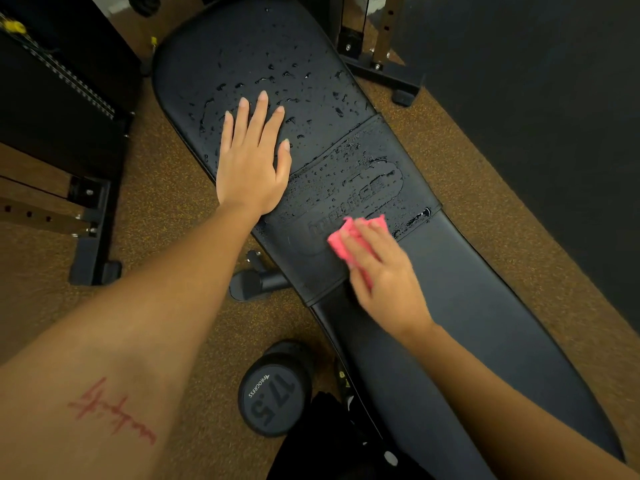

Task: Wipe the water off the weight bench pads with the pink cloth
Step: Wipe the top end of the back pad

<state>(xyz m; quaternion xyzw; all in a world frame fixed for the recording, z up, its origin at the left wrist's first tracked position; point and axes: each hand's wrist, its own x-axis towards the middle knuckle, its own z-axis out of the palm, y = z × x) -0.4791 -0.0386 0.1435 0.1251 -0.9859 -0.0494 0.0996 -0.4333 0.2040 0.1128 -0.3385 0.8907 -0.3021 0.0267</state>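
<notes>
Pink cloth [349, 239], black bench pads [467, 306] w/ droplets, speckled tan floor [166, 216], black dumbbell [273, 400].

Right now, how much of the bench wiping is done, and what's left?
Done: the near pad looks dry. In hand: the right hand holds the pink cloth on the logo section, which is wet beyond the cloth. Left: the far pad, dotted with droplets around the flat left hand.

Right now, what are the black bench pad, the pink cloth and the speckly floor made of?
The bench pad: probably vinyl or faux leather, smooth and faintly shiny; water beads on it. The pink cloth: soft fabric, perhaps microfibre; it crumples into folds under the right hand. The floor: likely rubber gym matting, matte with brown-gold flecks.
</notes>
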